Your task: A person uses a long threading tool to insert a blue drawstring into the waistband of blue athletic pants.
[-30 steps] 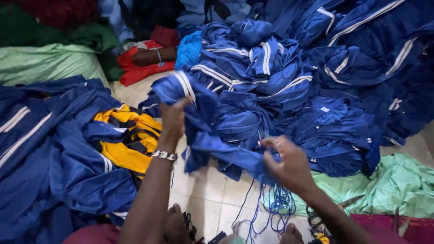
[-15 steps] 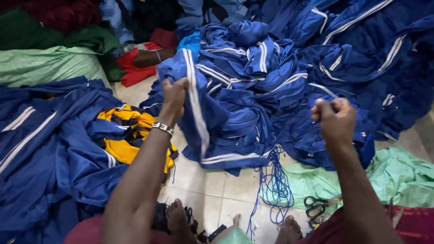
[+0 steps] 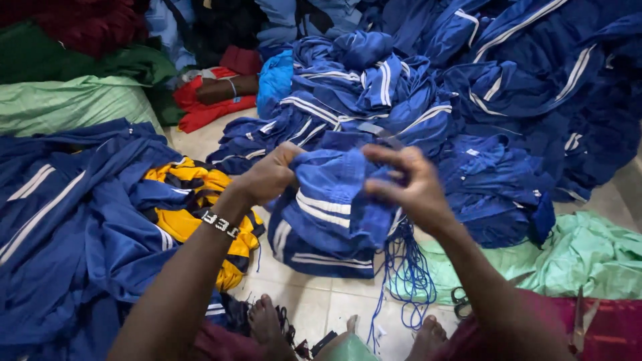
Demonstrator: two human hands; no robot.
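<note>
Gripping a blue garment [image 3: 334,200] with white stripes: left hand [image 3: 267,175] closed on its left edge, right hand [image 3: 411,187] pinching its upper right edge, both held above the tiled floor [image 3: 304,294]. Behind the garment, a large heap of blue clothes [image 3: 468,87]. Left of it, a yellow garment [image 3: 194,207] on another blue pile [image 3: 67,220]. Below its right side, loose blue cord [image 3: 408,274] and scissors [image 3: 460,301] beside green cloth [image 3: 575,257]. Bare tile shows only in a narrow strip under the garment.

Left hand [image 3: 271,175] clenched, right hand [image 3: 408,187] pinching, arms extended.
</note>
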